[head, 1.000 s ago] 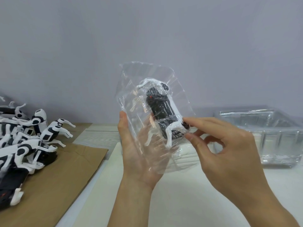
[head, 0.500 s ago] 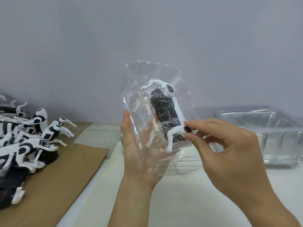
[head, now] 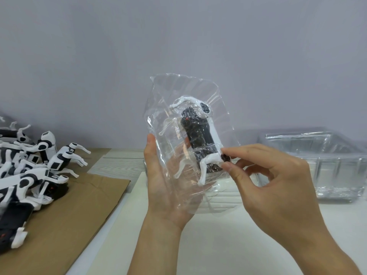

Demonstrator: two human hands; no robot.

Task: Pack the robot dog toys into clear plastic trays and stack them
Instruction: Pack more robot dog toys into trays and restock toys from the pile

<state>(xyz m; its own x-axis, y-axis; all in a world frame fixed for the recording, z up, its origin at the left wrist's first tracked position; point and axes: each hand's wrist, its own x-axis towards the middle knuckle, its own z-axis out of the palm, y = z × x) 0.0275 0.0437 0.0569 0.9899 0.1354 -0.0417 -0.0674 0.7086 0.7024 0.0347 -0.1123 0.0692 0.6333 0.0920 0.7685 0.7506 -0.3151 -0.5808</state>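
A plain grey wall backs a pale counter (head: 228,245), with a sheet of brown cardboard (head: 65,219) spread over its nine o'clock side. On that cardboard lies a heap of loose robot dogs (head: 35,167), black and white, none of them in trays yet, so most of the packing looks to be ahead. At three o'clock, well apart from the heap, sits a stack of clear trays (head: 325,165); whether any of them hold a dog I cannot tell through the glare.

At the centre, raised off the counter, a single clear tray (head: 190,92) stands nearly upright with one dog (head: 198,137) lying in its hollow, head toward twelve o'clock. The left hand (head: 168,187) lies flat behind the tray from seven o'clock, fingers straight, thumb along the tray's nine o'clock edge, propping it. The right hand (head: 274,185) reaches in from four o'clock and pinches the dog's rear end between thumb and forefinger, seemingly seating it. This dog seems almost packed; stacking the tray remains.
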